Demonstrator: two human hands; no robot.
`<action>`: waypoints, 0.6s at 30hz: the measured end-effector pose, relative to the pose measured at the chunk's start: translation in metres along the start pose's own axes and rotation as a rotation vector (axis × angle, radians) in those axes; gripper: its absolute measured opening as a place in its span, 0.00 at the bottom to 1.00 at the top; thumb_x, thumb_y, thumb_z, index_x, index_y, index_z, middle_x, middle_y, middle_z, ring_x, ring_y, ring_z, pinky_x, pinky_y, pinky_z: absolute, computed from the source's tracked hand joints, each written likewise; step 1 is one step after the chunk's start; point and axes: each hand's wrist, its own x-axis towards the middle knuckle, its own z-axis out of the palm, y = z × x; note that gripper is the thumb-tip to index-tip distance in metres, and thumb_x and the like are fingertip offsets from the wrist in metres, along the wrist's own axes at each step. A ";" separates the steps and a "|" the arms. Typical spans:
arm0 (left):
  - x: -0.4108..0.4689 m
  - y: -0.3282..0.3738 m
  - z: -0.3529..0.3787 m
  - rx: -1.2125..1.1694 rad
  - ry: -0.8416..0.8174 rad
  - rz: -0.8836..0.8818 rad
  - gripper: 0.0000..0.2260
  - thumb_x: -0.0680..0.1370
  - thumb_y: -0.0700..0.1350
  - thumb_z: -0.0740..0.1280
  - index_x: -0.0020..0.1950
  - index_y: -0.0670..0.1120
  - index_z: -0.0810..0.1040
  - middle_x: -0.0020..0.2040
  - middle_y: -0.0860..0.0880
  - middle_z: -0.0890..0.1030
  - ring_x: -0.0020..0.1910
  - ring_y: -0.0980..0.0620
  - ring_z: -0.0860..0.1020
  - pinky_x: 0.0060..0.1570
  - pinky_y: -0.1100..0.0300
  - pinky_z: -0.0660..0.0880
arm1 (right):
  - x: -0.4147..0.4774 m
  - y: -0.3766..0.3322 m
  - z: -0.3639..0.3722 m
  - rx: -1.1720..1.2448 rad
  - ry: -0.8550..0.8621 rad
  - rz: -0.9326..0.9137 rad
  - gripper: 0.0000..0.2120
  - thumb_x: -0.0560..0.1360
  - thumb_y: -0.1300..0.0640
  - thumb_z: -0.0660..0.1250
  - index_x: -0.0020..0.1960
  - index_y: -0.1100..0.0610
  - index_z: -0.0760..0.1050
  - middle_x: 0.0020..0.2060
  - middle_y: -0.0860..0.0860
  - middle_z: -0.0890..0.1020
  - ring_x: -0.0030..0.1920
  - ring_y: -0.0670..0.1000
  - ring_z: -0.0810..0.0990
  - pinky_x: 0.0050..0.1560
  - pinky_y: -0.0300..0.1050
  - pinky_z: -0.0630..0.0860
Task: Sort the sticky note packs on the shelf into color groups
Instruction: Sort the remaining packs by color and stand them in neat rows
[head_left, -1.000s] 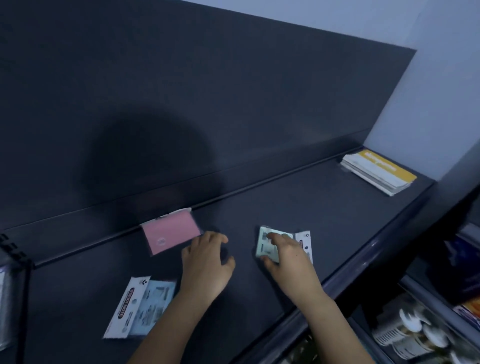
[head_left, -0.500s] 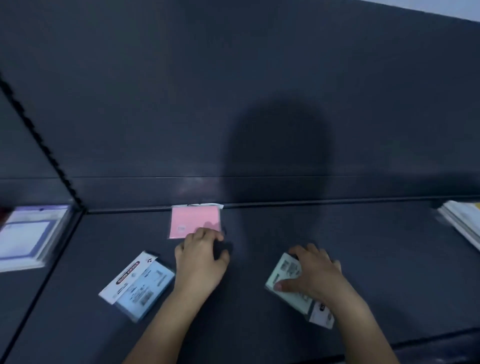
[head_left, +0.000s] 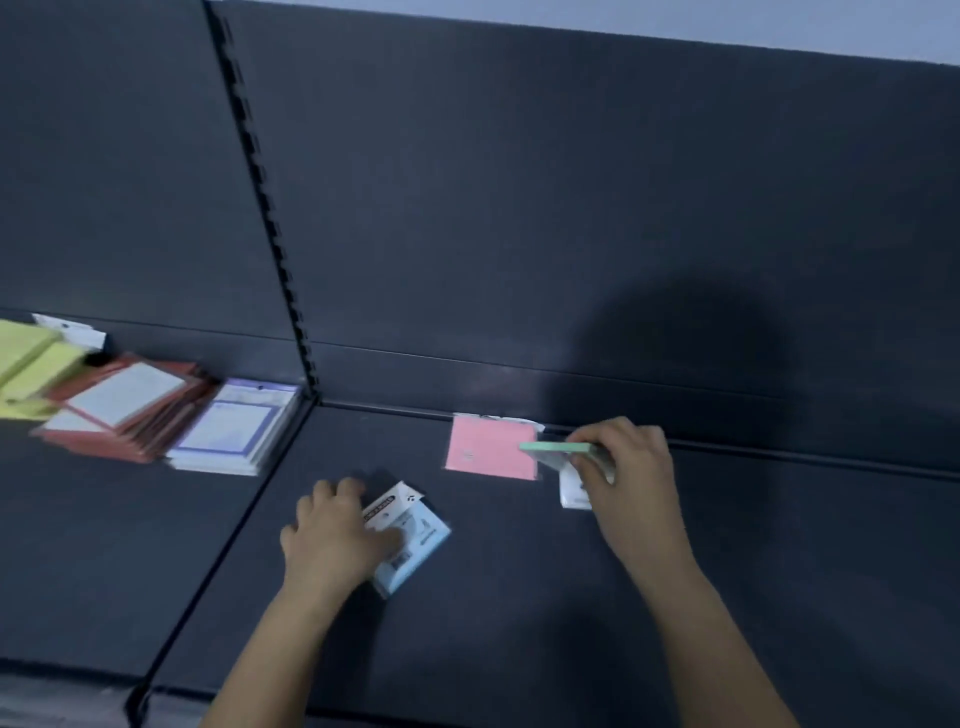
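The right hand (head_left: 628, 467) is pinching a thin, square pale green sticky note pack (head_left: 556, 448), its grip clamped on the pack's right end. The pack is tilting edge-on above the dark shelf (head_left: 519, 623), and its long axis is running left to right. Its free left end is reaching over the right edge of the flat, square pink sticky note pack (head_left: 488, 449), which is lying against the shelf's far wall. Whether the two are touching cannot be told. Near and left of them, the left hand (head_left: 332, 540) is holding a flat light blue sticky note pack (head_left: 418, 540) with a white header card; its grip is closed, thumb across the face and fingers curling at the left edge. The colours here are differing, so each pack is probably needing its own spot. The left hand is lying nearer the stacked yellow pads (head_left: 26, 364), red-edged pads (head_left: 124, 410) and purple-edged pads (head_left: 234, 431) in the left bay.
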 end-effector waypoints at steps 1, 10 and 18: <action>0.000 -0.006 -0.002 0.010 -0.031 -0.020 0.30 0.69 0.58 0.70 0.67 0.51 0.66 0.63 0.49 0.68 0.65 0.47 0.64 0.61 0.51 0.62 | -0.003 -0.007 0.006 0.038 0.057 -0.041 0.09 0.70 0.67 0.70 0.44 0.54 0.80 0.41 0.42 0.79 0.46 0.48 0.68 0.50 0.46 0.69; 0.002 -0.016 -0.009 -0.341 -0.155 0.045 0.08 0.69 0.49 0.73 0.40 0.49 0.76 0.38 0.51 0.81 0.40 0.52 0.79 0.43 0.57 0.72 | -0.041 -0.031 0.062 0.518 -0.026 -0.150 0.09 0.70 0.70 0.68 0.43 0.57 0.79 0.44 0.43 0.80 0.46 0.44 0.80 0.45 0.33 0.75; 0.003 0.001 -0.008 -1.421 -0.435 -0.117 0.10 0.77 0.50 0.65 0.52 0.46 0.81 0.47 0.46 0.85 0.41 0.50 0.84 0.42 0.56 0.78 | -0.045 -0.025 0.061 0.791 -0.212 0.056 0.12 0.70 0.72 0.68 0.39 0.55 0.78 0.56 0.47 0.77 0.59 0.46 0.77 0.54 0.36 0.73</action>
